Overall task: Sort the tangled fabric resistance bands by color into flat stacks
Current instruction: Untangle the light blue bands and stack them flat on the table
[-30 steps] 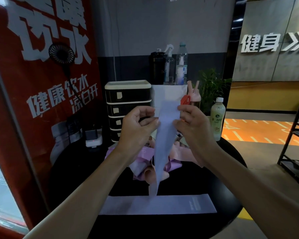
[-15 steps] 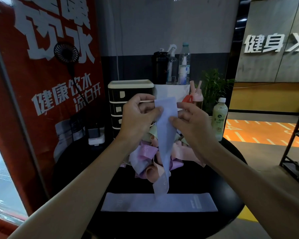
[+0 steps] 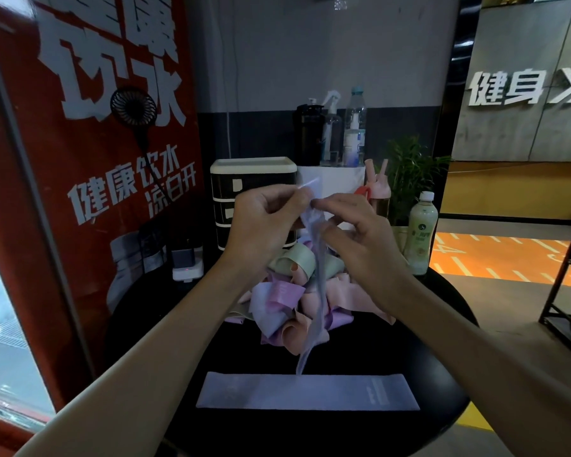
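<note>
Lavender band (image 3: pixel 317 311) hangs twisted over the tangled pile (image 3: pixel 282 293), its top pinched between curled fingers of left hand (image 3: pixel 261 225) and right hand (image 3: pixel 360 240). Flat band (image 3: pixel 307 392) lies near edge of round black worktop (image 3: pixel 416 331). Drawer unit (image 3: pixel 244 179), red banner (image 3: pixel 89 166) behind.

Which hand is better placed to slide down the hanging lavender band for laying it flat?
Probably the right hand: it grips the lavender band lower down, while the left hand pinches its top end.

Dim indoor light, wide-angle edge distortion
</note>
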Tool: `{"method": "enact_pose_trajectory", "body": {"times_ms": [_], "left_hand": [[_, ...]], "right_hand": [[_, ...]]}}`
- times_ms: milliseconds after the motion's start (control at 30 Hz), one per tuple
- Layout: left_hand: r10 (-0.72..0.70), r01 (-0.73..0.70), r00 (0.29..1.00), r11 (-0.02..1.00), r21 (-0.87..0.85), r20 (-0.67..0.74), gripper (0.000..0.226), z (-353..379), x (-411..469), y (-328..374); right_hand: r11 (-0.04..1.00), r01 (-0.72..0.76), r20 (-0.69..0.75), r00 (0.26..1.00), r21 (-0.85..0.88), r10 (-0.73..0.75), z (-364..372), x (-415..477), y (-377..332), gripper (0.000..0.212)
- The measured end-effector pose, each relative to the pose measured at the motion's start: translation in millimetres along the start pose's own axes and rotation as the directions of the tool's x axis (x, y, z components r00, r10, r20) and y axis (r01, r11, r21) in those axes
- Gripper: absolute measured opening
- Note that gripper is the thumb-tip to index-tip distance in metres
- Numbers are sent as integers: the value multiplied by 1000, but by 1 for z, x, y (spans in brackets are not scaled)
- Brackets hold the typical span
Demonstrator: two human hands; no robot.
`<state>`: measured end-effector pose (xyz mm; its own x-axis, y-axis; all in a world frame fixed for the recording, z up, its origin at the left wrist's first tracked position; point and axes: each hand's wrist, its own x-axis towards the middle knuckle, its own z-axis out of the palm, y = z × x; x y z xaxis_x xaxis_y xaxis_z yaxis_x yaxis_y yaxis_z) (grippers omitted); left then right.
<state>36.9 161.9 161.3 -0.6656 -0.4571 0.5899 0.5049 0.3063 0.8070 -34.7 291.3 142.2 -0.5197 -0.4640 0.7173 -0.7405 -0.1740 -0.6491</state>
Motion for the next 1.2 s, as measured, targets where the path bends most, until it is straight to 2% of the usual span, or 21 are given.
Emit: {"method": "enact_pose_trajectory", "body": {"times_ms": [67,133,200,267,433,533,633,733,833,967,1067,1133,1200], "left_hand": [[-8,8,1000,1000,2,-16,17,-3,1,-1],[-30,29,999,999,-27,-35,15,-5,2,-1],[-51,49,998,997,-54,-41,14,-5,4,-1],[-63,60,997,996,-73,-33,14,-6,5,0],[-73,75,997,996,-55,31,11,-9,6,0],[-59,61,995,998,-23,86,14,-10,4,-1],[-8,6,995,1000,19,94,13,-9,3,-1],[25,-26,993,1000,5,114,13,-7,1,-1],[-42,46,991,998,-34,130,20,-3,-8,-12],[-198,218,947,974,-53,255,13,1,-33,-42],[-215,237,937,970,-48,276,16,-2,-43,-56],[-233,256,921,966,-36,313,20,-4,-48,-62],[-296,312,876,950,22,381,22,-8,-57,-71]], "right_hand": [[1000,-12,-30,999,6,13,0,-1,0,30],[993,-87,-87,992,80,94,1,0,-1,27],[961,-190,-78,975,203,209,0,1,0,30],[935,-249,-42,963,251,268,0,2,1,30],[944,-243,-61,963,225,262,2,4,0,11],[940,-250,-76,959,233,274,2,5,-1,11],[942,-228,-62,966,245,250,0,9,-8,21],[966,-201,-47,976,165,212,-4,16,-10,16],[974,-195,-58,977,117,203,-6,20,-13,5],[977,-167,-106,978,135,182,-13,19,-11,12],[992,-124,-88,988,23,126,-20,15,-2,29],[992,-86,-92,993,-88,78,-26,14,6,29],[985,-85,-128,990,-151,66,-30,15,11,25]]}}
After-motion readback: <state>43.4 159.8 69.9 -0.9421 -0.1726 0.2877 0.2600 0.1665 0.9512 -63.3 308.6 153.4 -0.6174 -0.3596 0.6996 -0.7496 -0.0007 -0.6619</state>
